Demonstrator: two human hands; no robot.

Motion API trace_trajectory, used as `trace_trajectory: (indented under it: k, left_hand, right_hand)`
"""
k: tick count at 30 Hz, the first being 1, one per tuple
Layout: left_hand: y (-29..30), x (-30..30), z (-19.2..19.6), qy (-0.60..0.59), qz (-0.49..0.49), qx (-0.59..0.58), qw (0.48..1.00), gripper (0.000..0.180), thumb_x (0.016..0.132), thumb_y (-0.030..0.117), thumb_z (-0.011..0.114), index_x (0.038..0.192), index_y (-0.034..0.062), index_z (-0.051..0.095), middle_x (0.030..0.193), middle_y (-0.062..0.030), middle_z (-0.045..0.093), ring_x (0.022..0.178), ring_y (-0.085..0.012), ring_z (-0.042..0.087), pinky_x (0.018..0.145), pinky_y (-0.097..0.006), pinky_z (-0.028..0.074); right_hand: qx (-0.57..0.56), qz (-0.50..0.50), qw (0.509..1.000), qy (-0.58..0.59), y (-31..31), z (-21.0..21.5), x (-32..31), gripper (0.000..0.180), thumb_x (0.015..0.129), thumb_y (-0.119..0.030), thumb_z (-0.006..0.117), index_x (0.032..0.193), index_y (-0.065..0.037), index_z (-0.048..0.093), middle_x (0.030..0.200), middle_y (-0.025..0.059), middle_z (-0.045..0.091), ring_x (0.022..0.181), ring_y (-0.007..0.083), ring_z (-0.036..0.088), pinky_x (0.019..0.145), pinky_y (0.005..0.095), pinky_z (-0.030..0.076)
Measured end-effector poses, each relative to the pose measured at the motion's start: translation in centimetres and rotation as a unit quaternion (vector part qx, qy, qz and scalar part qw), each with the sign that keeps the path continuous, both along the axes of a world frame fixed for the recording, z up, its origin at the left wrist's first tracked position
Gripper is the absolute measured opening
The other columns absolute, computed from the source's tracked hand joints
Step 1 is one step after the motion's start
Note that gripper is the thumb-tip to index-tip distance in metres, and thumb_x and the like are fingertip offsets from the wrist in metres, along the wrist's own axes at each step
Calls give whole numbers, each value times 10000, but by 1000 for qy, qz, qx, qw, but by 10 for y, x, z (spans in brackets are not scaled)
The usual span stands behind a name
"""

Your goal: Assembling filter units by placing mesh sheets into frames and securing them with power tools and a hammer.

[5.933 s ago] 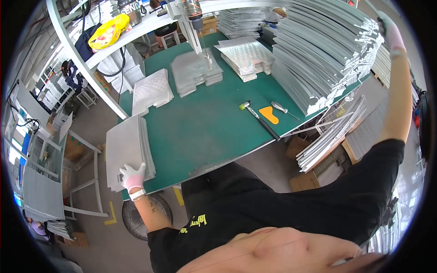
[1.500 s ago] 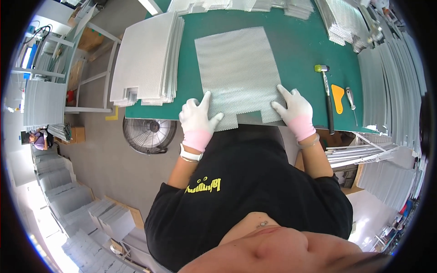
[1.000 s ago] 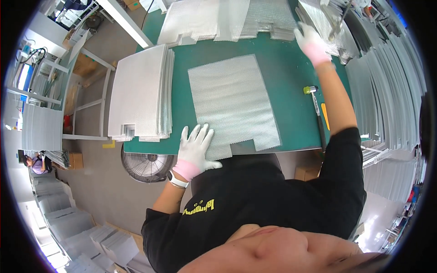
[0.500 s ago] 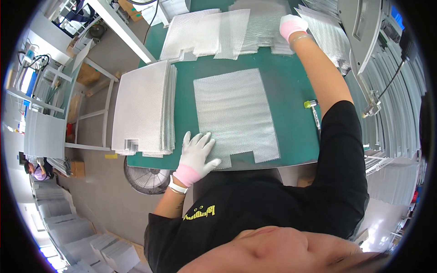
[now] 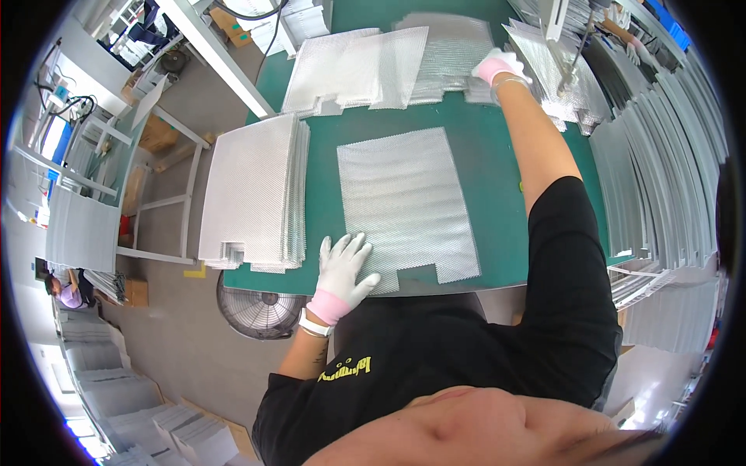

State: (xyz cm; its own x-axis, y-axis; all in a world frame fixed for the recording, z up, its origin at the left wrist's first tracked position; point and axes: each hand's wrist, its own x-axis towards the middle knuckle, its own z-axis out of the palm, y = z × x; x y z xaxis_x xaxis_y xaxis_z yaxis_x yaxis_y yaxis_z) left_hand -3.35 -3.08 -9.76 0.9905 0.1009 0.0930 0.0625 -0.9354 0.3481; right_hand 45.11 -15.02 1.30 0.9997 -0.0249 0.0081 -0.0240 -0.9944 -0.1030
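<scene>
A perforated silvery mesh sheet [image 5: 408, 198], notched along its near edge, lies flat on the green table in front of me. My left hand [image 5: 344, 268], in a white glove with a pink cuff, rests on its near left corner, fingers spread. At the far side, my gloved right hand [image 5: 505, 66] is beside the right edge of a grey mesh stack [image 5: 451, 54]. Its fingers look bent and apart, and I see no sheet lifted in them. Left of that stack, whiter mesh sheets [image 5: 334, 70] overlap. A taller pile of notched mesh sheets [image 5: 249, 186] stands at the table's left.
More shiny mesh sheets [image 5: 556, 70] lie at the far right, under a pale machine arm [image 5: 553, 19]. Another person's hands [image 5: 633, 46] show beyond it. Thin sheets stand in a rack [image 5: 660, 171] on the right. A floor fan [image 5: 264, 311] is below the table's near left.
My right hand has drawn slightly nearer and left along the stack. My right arm now covers most of the green-ended tool. The pale machine arm at the far right has shifted; my left hand stays put.
</scene>
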Motion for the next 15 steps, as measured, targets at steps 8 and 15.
trace_trajectory:
  k: [8, 15]
  left_hand:
    - [1, 0, -1, -16, 4, -48, 999, 563, 869, 381, 620, 1326, 52, 588, 1453, -183, 513, 1368, -403, 422, 1183, -618, 173]
    - [2, -3, -3, -22, 8, -53, 998, 540, 874, 348, 635, 1323, 51, 592, 1460, -181, 513, 1375, -386, 425, 1184, -607, 174]
  right_hand:
    - [416, 403, 757, -303, -7, 45, 61, 417, 903, -82, 646, 1307, 6, 592, 1199, 144, 697, 969, 233, 684, 884, 331, 540]
    - [502, 395, 729, -247, -10, 78, 48, 340, 880, -53, 618, 1207, 3, 693, 1158, 156, 724, 1071, 231, 676, 963, 330, 506]
